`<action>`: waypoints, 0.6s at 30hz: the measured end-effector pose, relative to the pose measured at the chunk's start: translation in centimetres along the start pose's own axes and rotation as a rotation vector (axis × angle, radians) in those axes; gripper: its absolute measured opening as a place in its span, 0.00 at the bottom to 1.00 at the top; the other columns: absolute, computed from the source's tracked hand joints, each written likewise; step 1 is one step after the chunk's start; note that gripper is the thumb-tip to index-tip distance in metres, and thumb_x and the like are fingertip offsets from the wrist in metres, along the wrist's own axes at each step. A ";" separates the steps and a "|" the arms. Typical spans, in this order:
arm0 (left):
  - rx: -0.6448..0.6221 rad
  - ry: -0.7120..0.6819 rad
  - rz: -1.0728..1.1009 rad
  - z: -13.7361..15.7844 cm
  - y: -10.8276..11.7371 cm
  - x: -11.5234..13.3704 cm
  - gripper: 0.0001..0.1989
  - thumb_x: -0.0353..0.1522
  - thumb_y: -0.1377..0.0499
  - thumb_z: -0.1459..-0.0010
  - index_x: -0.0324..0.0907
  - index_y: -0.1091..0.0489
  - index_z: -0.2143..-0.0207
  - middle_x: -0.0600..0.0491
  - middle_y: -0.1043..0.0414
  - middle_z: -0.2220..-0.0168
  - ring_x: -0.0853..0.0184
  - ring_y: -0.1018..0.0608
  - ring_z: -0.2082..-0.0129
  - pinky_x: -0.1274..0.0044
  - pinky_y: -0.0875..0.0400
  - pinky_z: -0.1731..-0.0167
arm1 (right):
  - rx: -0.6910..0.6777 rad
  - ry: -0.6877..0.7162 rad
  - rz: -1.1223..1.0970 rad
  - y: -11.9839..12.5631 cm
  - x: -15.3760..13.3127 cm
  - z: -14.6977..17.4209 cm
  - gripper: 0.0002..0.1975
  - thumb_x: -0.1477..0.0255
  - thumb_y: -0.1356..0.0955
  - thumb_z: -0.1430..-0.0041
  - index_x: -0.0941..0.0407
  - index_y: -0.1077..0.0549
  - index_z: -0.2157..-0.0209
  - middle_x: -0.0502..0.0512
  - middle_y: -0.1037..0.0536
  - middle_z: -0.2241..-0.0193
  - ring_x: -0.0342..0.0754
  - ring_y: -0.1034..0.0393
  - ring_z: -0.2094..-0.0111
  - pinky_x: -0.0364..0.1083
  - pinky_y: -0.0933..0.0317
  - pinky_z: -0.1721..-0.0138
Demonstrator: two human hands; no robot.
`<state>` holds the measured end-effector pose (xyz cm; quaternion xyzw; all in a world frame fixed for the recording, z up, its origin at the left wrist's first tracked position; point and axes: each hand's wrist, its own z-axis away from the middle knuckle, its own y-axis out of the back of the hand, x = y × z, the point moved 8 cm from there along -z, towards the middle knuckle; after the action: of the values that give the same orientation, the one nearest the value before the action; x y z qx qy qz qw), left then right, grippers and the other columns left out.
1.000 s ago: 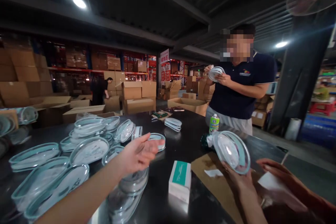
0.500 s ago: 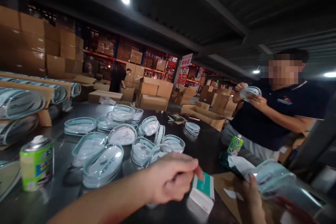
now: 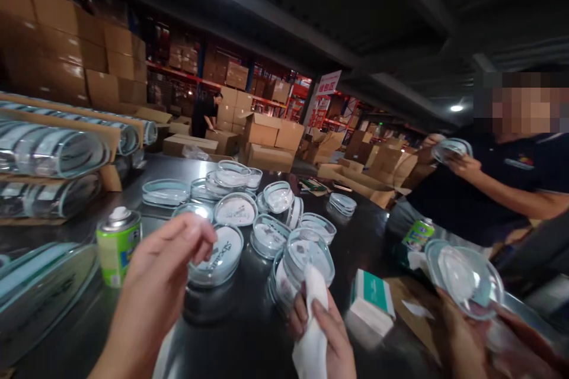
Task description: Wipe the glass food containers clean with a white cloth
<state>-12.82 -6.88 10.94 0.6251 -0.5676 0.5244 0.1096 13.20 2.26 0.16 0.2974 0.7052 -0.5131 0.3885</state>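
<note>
My left hand (image 3: 162, 275) is raised beside a green spray can (image 3: 118, 246), its fingers curled together; whatever they hold, if anything, is hidden. In my right hand (image 3: 326, 323) is a folded white cloth (image 3: 315, 308), gripped between thumb and fingers. Just beyond it lies a stack of clear oval pouches with pale blue rims (image 3: 309, 251). Another clear oval pouch (image 3: 217, 257), with dark lettering, rests behind my left fingers and is partly covered by them.
More oval pouches (image 3: 235, 210) are piled on the dark table (image 3: 235, 331). A white and teal box (image 3: 373, 302) stands right of my hand. Rolled clear pouches (image 3: 66, 151) fill cardboard at left. A co-worker's hands hold a pouch (image 3: 466, 278) at right; another person (image 3: 511, 172) stands beyond.
My left hand has swung left from beside the teal box to near the spray can. My right hand with the white cloth has come into view. The camera view has shifted left.
</note>
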 end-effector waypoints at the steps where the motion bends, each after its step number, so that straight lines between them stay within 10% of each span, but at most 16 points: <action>1: -0.006 0.010 -0.048 0.0 -0.3 -0.1 0.13 0.41 0.36 0.48 0.40 0.27 0.75 0.55 0.36 0.79 0.70 0.35 0.75 0.80 0.41 0.74 | 0.035 -0.014 -0.125 -1.7 1.1 -0.2 0.11 0.63 0.25 0.55 0.49 0.23 0.68 0.49 0.30 0.75 0.42 0.41 0.75 0.43 0.45 0.75; 7: -0.148 0.082 -0.152 0.5 -3.0 -1.3 0.13 0.40 0.38 0.48 0.42 0.29 0.80 0.55 0.36 0.79 0.68 0.35 0.75 0.78 0.43 0.73 | -0.054 -0.059 -0.228 -7.8 -1.2 -3.4 0.12 0.64 0.23 0.58 0.54 0.26 0.73 0.48 0.33 0.76 0.40 0.43 0.76 0.40 0.43 0.75; 18: -0.395 0.208 -0.167 1.1 -7.5 -8.3 0.15 0.35 0.35 0.48 0.45 0.24 0.56 0.49 0.24 0.57 0.61 0.26 0.56 0.78 0.37 0.56 | -0.074 0.018 0.043 -6.3 -3.5 -5.7 0.19 0.64 0.21 0.62 0.44 0.20 0.64 0.48 0.20 0.61 0.55 0.27 0.61 0.51 0.33 0.64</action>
<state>-4.41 -0.23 7.46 0.5792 -0.5911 0.4537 0.3306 8.52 5.78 7.26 0.3025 0.7205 -0.4757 0.4038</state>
